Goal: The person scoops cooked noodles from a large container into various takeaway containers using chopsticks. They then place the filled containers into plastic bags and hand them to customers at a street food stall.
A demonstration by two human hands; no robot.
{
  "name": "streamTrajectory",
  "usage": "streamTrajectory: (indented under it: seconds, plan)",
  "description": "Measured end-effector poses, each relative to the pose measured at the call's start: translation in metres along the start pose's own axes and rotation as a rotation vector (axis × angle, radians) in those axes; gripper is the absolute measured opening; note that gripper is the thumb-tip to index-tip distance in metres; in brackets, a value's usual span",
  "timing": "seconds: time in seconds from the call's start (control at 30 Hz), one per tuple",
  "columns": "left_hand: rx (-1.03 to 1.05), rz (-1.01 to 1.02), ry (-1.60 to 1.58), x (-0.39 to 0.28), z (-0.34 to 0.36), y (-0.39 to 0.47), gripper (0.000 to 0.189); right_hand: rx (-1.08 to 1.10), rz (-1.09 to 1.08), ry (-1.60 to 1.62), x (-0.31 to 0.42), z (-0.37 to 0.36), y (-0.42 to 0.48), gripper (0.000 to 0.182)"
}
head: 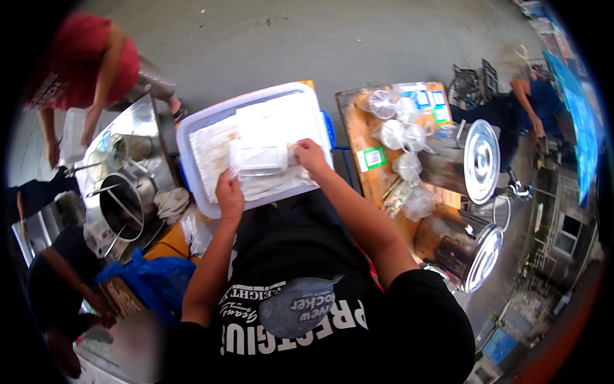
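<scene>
A white lidded takeaway box [261,157] lies over the white cloth [211,156] lining a pale plastic tub [192,177]. On the box's left, my left hand [230,192] grips a thin clear plastic bag [235,161] that seems to surround the box. My right hand [311,157] is at the box's right end, its fingers pinching the other side of the bag. Bright glare whitens the upper part of the tub, so the layers there cannot be told apart.
Right of the tub, a wooden table [355,129] bears filled clear bags [392,134] and large lidded metal pots [481,162]. At left stand a metal counter [148,120] and an open steel pot [122,206]. A person in red [96,62] and other people are at the left; another is at far right.
</scene>
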State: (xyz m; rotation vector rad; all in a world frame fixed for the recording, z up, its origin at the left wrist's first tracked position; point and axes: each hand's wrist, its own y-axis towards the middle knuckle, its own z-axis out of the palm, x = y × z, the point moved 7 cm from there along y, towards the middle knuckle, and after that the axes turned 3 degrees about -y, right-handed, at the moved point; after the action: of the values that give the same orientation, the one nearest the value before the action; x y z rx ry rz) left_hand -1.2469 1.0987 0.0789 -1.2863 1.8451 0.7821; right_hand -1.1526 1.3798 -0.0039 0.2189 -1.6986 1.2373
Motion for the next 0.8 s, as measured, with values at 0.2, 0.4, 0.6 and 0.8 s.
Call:
streamTrajectory:
  seconds: [0.2, 0.4, 0.6, 0.8]
  plan:
    - [0.084, -0.240, -0.220, -0.066, -0.017, 0.015, 0.021, -0.135, -0.257, -0.230, 0.051, -0.026, -0.050, 0.015]
    - [0.105, -0.297, -0.472, -0.113, -0.031, 0.036, 0.017, 0.100, -0.309, 0.159, 0.111, -0.029, -0.097, 0.014]
    - [0.140, -0.332, -0.668, -0.123, -0.039, 0.044, 0.017, -0.135, -0.407, 0.050, 0.098, -0.104, -0.114, 0.018]
    - [0.192, -0.379, -0.720, -0.123, -0.037, 0.041, 0.018, -0.978, -0.105, -0.384, -0.087, -0.360, -0.125, 0.025]
